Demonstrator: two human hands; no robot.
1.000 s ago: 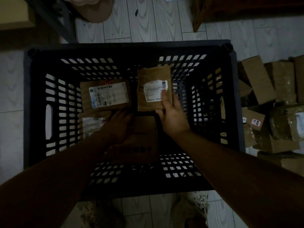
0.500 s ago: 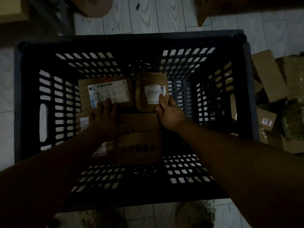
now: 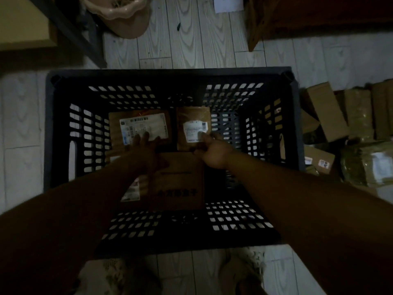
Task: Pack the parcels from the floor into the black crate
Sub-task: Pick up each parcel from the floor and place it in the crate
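1. Both arms reach down into the black crate (image 3: 170, 72), which stands on the pale plank floor (image 3: 191, 39).
2. The left hand (image 3: 144, 150) lies with its fingers straight and slightly spread, their tips pressing flat on the white label of the wide parcel (image 3: 136, 124) at the far left of the crate bottom.
3. The right hand (image 3: 214, 152) grips the small parcel (image 3: 192, 118) at its near right corner: the thumb sits on the label and the other fingers curl round the edge. The light is dim, so I cannot tell how far they go under.
4. The small parcel lies just beside the wide parcel, to its right, near the far wall.
5. Nearer to the person lies the printed parcel (image 3: 178, 182), its far edge touching the small parcel's near edge.
6. A fourth parcel (image 3: 133, 188) shows only partly under the left forearm, beside the printed parcel.
7. To the right of the crate, loose parcels (image 3: 327, 111) are heaped on the floor, close against its wall.
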